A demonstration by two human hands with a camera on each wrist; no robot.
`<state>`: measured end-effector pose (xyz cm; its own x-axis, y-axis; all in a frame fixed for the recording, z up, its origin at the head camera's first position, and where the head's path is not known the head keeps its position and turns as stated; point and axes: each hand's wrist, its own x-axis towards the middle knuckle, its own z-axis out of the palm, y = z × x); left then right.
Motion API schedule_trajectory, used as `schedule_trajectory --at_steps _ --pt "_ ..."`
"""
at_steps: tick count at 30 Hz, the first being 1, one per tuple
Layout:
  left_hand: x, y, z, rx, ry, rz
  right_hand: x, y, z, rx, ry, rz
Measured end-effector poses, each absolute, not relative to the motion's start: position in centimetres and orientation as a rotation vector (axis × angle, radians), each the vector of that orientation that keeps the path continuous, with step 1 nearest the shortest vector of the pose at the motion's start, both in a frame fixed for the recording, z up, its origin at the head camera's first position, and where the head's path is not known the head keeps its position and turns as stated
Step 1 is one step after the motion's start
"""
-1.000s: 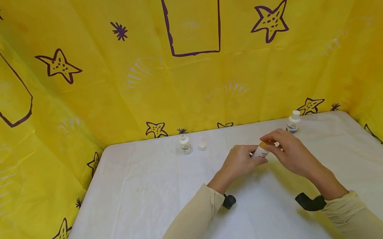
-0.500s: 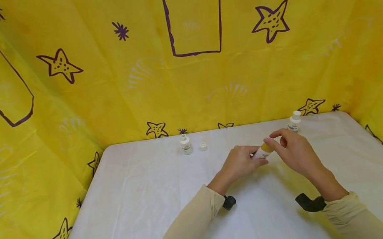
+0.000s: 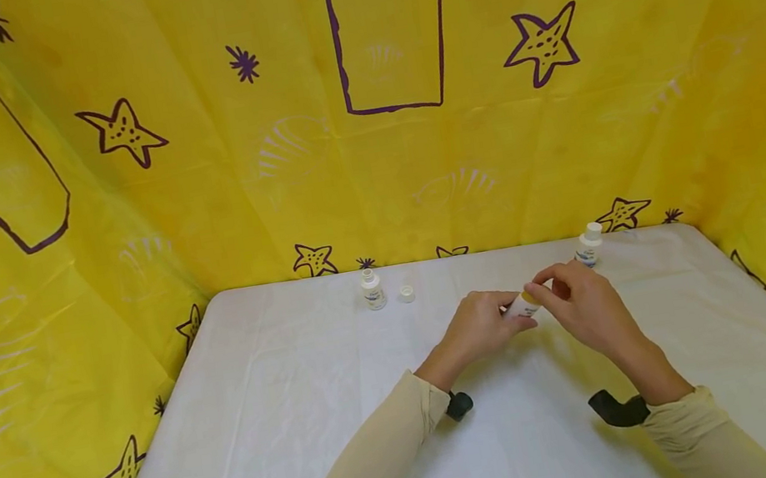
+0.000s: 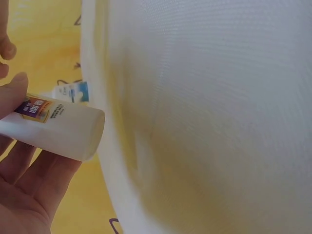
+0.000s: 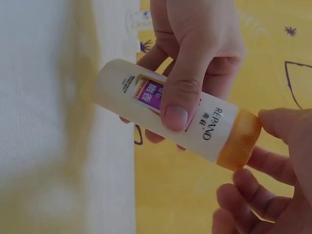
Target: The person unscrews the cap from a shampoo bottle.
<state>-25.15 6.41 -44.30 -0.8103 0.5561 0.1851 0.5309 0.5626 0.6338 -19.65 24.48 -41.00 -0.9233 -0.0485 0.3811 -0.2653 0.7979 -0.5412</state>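
My left hand (image 3: 477,325) grips a white plastic bottle (image 5: 114,90) around its body, thumb across the purple and orange label. The bottle is tilted, held above the table, with its orange cap (image 5: 239,140) pointing toward my right hand (image 3: 587,306). Thumb and fingers of that hand pinch the cap from both sides. In the left wrist view the bottle's rounded base (image 4: 95,136) shows, while the cap is out of sight.
A small white bottle without a cap (image 3: 372,291) stands at the table's back edge, beside a loose white cap (image 3: 406,293). Another white-capped bottle (image 3: 588,245) stands behind my right hand. Yellow printed cloth (image 3: 402,168) surrounds the white table (image 3: 292,423).
The right hand's fingers have shifted on the orange cap, drawing back so more of it showed, then closing round it again. The left hand keeps its hold on the bottle.
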Motion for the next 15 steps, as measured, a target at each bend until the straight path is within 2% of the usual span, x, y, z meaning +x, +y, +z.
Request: schedule_trajectory --at_steps 15 --pt "-25.13 6.01 -44.61 0.877 2.691 1.203 -19.42 24.35 -40.97 0.326 -2.623 0.964"
